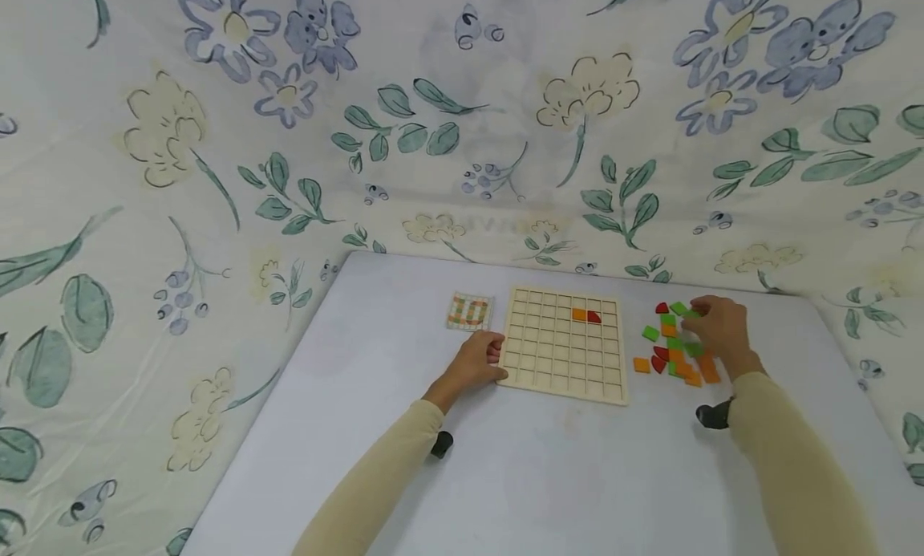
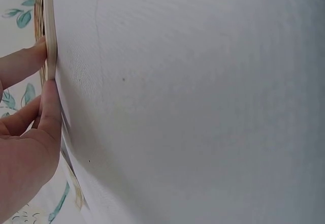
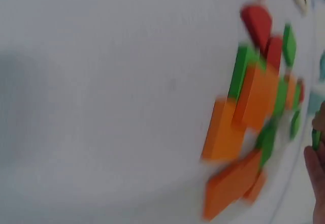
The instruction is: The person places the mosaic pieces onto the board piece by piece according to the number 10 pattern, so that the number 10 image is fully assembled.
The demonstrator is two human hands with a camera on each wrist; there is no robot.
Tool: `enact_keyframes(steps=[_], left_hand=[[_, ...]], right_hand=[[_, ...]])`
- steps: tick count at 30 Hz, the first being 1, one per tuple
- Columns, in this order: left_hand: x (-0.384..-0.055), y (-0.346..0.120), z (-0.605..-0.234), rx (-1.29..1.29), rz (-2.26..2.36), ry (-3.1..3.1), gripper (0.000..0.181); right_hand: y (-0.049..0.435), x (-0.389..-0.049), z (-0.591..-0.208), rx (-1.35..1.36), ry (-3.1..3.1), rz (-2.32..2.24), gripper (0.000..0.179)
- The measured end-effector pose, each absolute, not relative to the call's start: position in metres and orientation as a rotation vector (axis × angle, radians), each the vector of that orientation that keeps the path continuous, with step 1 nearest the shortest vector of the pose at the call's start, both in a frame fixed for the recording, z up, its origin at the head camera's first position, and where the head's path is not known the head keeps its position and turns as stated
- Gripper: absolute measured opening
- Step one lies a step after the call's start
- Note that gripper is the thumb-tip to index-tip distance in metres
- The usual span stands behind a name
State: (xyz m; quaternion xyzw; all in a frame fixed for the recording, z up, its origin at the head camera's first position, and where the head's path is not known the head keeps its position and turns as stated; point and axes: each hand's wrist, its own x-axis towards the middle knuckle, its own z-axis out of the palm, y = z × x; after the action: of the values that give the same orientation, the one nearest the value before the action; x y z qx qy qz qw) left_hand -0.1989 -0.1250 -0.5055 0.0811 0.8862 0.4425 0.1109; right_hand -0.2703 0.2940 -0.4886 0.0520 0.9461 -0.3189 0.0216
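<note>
A pale wooden grid board (image 1: 556,351) lies flat on the table. An orange square tile (image 1: 580,314) and a red rounded tile (image 1: 594,318) sit side by side in its upper cells. My left hand (image 1: 472,362) holds the board's left edge near the front corner; in the left wrist view, thumb and finger meet at the board's edge (image 2: 51,56). Over the loose tiles on the right, my right hand (image 1: 724,331) pinches a green tile (image 3: 316,139). Beneath and beside it lies a heap of orange tiles (image 3: 256,97), green tiles (image 3: 241,69) and red tiles (image 3: 257,23).
A small patterned card (image 1: 469,311) in orange, green and white lies left of the board. The white table (image 1: 549,476) meets a floral cloth (image 1: 505,139) behind and at the sides. A dark wrist device (image 1: 715,414) shows beside the right sleeve (image 1: 787,452).
</note>
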Motion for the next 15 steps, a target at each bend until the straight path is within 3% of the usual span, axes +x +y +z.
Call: enact_keyframes(steps=[8, 15], left_hand=[[-0.198, -0.128, -0.509, 0.262, 1.326, 2.612, 0.063], [-0.197, -0.126, -0.507, 0.250, 1.312, 2.616, 0.063]], right_hand=[[0.212, -0.271, -0.485, -0.419, 2.959, -1.076, 0.039], [0.184, -0.267, -0.500, -0.493, 2.874, -1.045, 0.037]])
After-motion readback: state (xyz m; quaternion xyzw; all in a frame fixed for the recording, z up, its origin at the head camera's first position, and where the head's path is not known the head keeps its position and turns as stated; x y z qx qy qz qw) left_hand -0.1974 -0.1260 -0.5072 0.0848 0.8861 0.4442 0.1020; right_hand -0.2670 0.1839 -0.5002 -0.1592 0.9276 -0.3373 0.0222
